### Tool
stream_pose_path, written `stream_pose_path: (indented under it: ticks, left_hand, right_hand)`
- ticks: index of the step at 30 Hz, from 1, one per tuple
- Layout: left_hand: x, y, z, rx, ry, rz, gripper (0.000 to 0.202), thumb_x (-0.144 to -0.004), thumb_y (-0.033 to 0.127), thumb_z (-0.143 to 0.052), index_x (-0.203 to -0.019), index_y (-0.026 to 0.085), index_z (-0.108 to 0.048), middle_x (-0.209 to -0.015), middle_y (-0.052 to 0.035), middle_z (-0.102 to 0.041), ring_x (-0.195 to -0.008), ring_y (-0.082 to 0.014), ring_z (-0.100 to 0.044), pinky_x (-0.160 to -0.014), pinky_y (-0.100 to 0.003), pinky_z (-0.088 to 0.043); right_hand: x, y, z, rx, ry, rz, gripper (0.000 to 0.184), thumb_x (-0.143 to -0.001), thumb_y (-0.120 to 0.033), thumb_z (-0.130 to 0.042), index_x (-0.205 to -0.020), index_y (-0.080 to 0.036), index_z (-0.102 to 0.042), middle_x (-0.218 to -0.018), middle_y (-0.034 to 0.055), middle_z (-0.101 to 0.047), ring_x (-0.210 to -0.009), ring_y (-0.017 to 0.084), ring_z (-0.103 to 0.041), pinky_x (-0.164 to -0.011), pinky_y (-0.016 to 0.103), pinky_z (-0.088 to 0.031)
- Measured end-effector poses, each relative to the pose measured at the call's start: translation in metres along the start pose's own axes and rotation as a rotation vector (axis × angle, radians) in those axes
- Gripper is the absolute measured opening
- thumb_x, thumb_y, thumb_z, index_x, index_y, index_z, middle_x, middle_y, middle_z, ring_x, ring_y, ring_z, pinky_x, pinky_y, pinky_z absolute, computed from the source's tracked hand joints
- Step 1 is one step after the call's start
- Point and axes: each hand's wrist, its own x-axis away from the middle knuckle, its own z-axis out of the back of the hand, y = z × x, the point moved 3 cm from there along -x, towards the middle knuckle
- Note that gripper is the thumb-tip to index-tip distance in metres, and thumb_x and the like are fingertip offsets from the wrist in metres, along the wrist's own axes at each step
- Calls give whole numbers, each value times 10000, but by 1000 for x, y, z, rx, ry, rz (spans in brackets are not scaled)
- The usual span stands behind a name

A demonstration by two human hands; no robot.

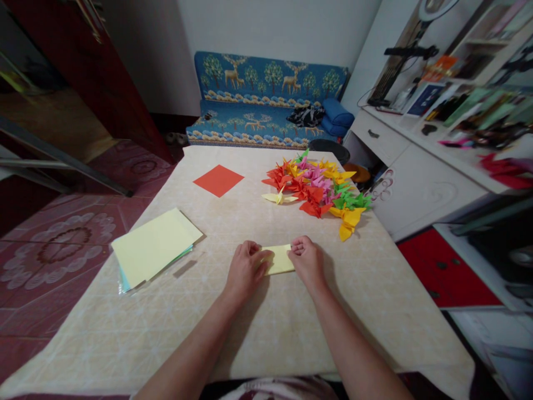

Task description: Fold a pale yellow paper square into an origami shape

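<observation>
A pale yellow sheet of paper, folded into a narrow rectangle, lies on the cloth-covered table between my hands. My left hand pinches its left end, thumb on top. At the other end my right hand grips the upper right corner between thumb and fingers. Beyond them sits a pale yellow paper crane, beside a heap of red, pink, green and orange paper cranes. The undersides of the fingers are hidden.
A red paper square lies flat toward the table's far left. Nearer on the left is a stack of pale yellow paper with a clear plastic sleeve under it. A blue patterned sofa stands behind the table, and a white cabinet on the right.
</observation>
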Motion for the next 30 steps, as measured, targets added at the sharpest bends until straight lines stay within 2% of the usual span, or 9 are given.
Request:
stream_pose_path:
  ticks: [10, 13, 15, 17, 20, 22, 25, 30]
  left_hand:
    - [-1, -1, -1, -56, -27, -9, 285, -749, 320, -627, -1029, 282, -665, -989, -69, -485, -912, -208, -460, -820, -345, -413]
    - [-1, -1, -3, -61, -22, -19, 285, -742, 309, -629, -1023, 281, -665, -987, -70, -490, -910, -209, -463, -812, -347, -415]
    - [-1, -2, -4, -67, -19, -21, 270, -736, 293, -625, -1000, 259, -670, -983, -76, -502, -903, -216, -468, -800, -357, -417]
    - [-1, -3, -6, -63, -16, -15, 212, -753, 259, -589, -940, 212, -678, -956, -85, -529, -894, -226, -480, -794, -372, -417]
    - [-2, -6, -7, 0, 0, 18, 210, -809, 184, -474, -876, 152, -671, -891, -101, -581, -872, -233, -509, -789, -379, -421]
    - [-2, -7, -6, 62, 0, 15, 239, -828, 176, -439, -897, 146, -666, -896, -105, -605, -871, -231, -524, -791, -372, -426]
    - [-1, -4, -4, 79, -20, 1, 223, -829, 217, -467, -920, 172, -666, -951, -97, -605, -907, -231, -519, -814, -371, -425]
    - [0, -3, -2, 13, 2, 72, 207, -833, 198, -469, -898, 167, -662, -924, -88, -578, -871, -205, -508, -780, -334, -434]
  right_hand:
    - [-2, -8, 19, 289, -26, 19, 106, -677, -173, -558, -764, -232, -571, -639, -3, -634, -565, 153, -565, -508, 228, -346]
    - [2, -24, 20, 218, 63, 79, 161, -691, -152, -546, -836, -215, -576, -738, 18, -643, -646, 162, -581, -585, 249, -406]
    - [10, -45, 11, 16, 109, 202, 192, -732, -209, -557, -923, -189, -564, -855, 49, -639, -780, 175, -593, -722, 276, -449]
    - [20, -70, -5, -187, 67, 331, 322, -755, -277, -570, -1058, -174, -529, -1045, 86, -608, -989, 198, -560, -876, 307, -430]
    - [30, -92, -33, -350, -59, 348, 503, -821, -330, -503, -1280, -165, -382, -1296, 118, -477, -1202, 208, -442, -989, 348, -373]
    - [35, -94, -46, -350, -81, 345, 571, -850, -360, -464, -1349, -142, -293, -1391, 136, -372, -1290, 225, -338, -1049, 396, -303]
    - [38, -85, -54, -289, -63, 333, 610, -886, -386, -404, -1407, -158, -180, -1458, 120, -261, -1362, 243, -177, -1094, 475, -183]
    - [40, -72, -56, -136, -115, 383, 654, -901, -454, -341, -1431, -154, -103, -1491, 114, -176, -1382, 256, -52, -1095, 517, -129]
